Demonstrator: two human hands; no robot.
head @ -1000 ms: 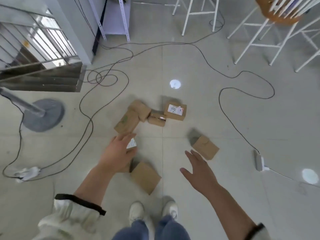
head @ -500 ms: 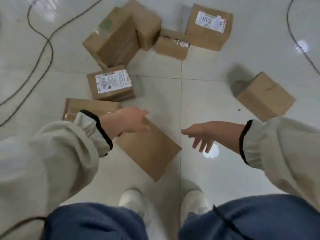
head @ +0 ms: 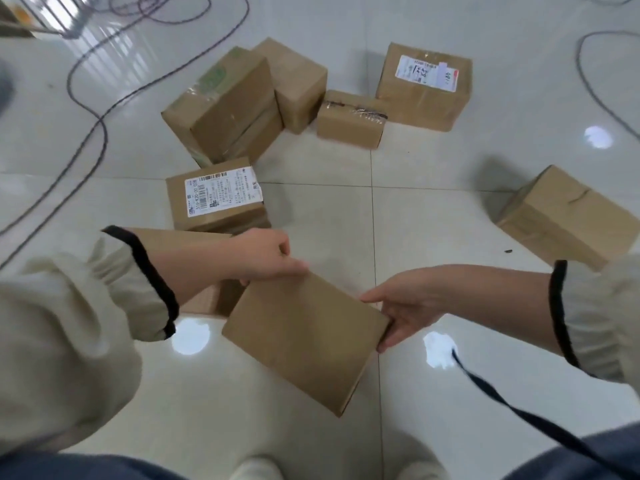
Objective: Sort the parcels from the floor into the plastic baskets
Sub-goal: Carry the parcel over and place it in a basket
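Note:
A plain brown cardboard parcel (head: 304, 337) lies tilted on the white tile floor just in front of my feet. My left hand (head: 266, 254) grips its far left corner. My right hand (head: 401, 306) holds its right edge, fingers curled under. Beneath my left forearm lies another flat parcel (head: 173, 240), partly hidden. A labelled parcel (head: 214, 199) sits just beyond it. No plastic basket is in view.
Further back a cluster of several parcels stands: a taped one (head: 225, 105), a plain one (head: 294, 81), a small one (head: 349, 119) and a labelled one (head: 422, 84). A lone parcel (head: 564, 216) lies at right. Grey cables (head: 86, 126) trail across the floor.
I have bent lower toward the floor. Both hands, apart and off the parcel before, have closed in on the nearest parcel and now grip its two sides.

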